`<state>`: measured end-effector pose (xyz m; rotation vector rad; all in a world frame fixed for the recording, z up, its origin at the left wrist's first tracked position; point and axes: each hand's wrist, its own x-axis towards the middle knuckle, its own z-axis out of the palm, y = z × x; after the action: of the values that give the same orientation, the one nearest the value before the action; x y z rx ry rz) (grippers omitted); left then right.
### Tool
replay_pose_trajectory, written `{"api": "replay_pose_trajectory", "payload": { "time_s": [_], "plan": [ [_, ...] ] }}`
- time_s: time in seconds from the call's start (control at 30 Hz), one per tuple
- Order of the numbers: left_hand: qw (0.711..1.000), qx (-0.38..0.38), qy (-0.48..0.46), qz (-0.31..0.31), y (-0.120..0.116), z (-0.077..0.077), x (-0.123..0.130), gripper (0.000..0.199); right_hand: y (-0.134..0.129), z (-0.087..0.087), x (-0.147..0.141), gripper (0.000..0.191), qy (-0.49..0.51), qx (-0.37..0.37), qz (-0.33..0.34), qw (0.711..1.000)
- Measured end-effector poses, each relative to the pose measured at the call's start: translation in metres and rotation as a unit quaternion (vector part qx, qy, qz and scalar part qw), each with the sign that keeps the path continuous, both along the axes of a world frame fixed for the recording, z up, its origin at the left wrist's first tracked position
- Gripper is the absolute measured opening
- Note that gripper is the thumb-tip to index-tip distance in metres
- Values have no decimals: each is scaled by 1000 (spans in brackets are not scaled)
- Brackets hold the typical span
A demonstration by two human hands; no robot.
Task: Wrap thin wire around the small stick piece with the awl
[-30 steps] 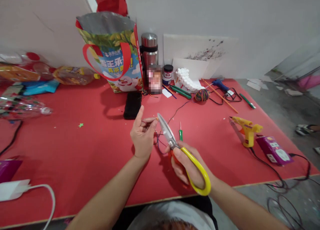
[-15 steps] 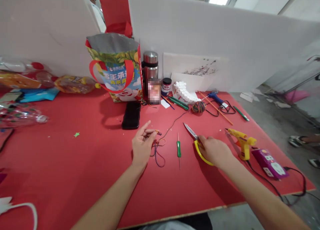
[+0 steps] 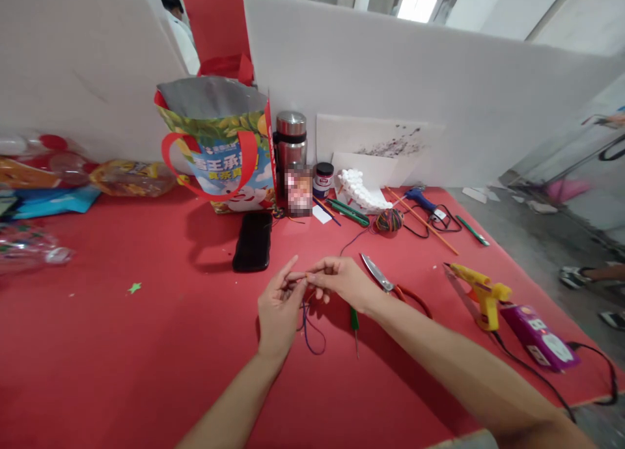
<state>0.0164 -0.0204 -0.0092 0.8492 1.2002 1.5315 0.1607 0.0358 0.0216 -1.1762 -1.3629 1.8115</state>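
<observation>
Over the red table, my left hand (image 3: 280, 306) pinches the multicoloured yarn between thumb and forefinger. My right hand (image 3: 342, 281) meets it there, its fingertips closed on the same small bit of yarn, which they mostly hide. A loop of the yarn (image 3: 315, 350) hangs below the fingers onto the table, and a strand runs back to the yarn ball (image 3: 389, 220). Beneath my right hand lies a green-handled tool (image 3: 354, 319), partly covered. The scissors (image 3: 390, 285) rest to the right of that hand, blades pointing up-left.
A black phone (image 3: 252, 241) lies left of the hands, before a colourful bag (image 3: 219, 149) and a steel flask (image 3: 291, 140). At right are a yellow glue gun (image 3: 483, 293) and a purple box (image 3: 540, 338). A green cutter (image 3: 349, 211) lies behind. A person stands beyond the partition.
My right hand has let go of the scissors, leaving them on the table, and moved left to the yarn at my left hand. The view has shifted slightly.
</observation>
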Motion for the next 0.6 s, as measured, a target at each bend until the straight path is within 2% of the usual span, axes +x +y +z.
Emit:
{"api": "replay_pose_trajectory", "payload": {
  "time_s": [0.13, 0.27, 0.47, 0.53, 0.6],
  "plan": [
    [999, -8, 29, 21, 5, -3, -3, 59, 17, -2, 1, 26, -5, 1, -13, 1000],
    [995, -18, 70, 65, 9, -8, -6, 51, 61, -6, 13, 16, -46, 52, -90, 994],
    [995, -51, 52, 73, 12, -17, -8, 41, 139, -18, 19, 18, -57, 110, -199, 972],
    [994, -54, 51, 74, 12, -16, -8, 39, 155, -22, 16, 21, -63, 134, -212, 966],
    [994, -59, 52, 73, 12, -14, -8, 37, 165, -26, 14, 31, -70, 162, -214, 961]
  ]
}}
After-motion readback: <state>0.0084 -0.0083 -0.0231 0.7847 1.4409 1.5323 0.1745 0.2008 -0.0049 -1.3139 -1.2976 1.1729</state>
